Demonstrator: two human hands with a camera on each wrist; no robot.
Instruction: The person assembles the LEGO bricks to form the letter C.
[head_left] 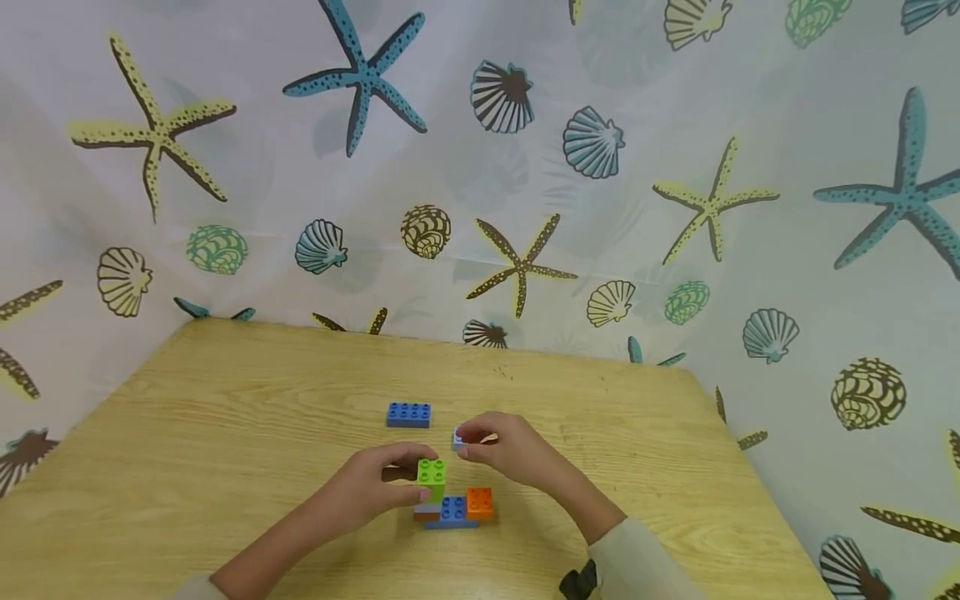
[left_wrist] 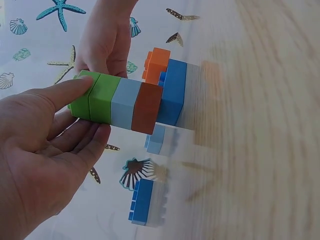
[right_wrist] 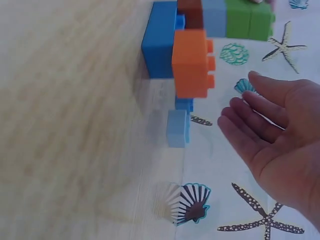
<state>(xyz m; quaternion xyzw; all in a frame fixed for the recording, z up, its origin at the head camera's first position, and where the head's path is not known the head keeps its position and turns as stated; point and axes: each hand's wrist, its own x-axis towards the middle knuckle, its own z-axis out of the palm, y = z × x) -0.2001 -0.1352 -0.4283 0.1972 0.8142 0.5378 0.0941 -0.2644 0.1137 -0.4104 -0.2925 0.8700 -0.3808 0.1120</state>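
My left hand pinches the upper green brick between thumb and fingers. Below it in the same stack come another green brick, a light blue one and a brown one. That stack stands on one end of a long blue brick; an orange brick sits on the other end. Behind this build, a small light blue brick lies on the table. Over it hovers my right hand, its fingers slightly bent and apart from the brick in the right wrist view.
A loose blue brick with two rows of studs lies farther back, left of the small light blue one. The wooden table meets a pale curtain with starfish and shells along its back and sides.
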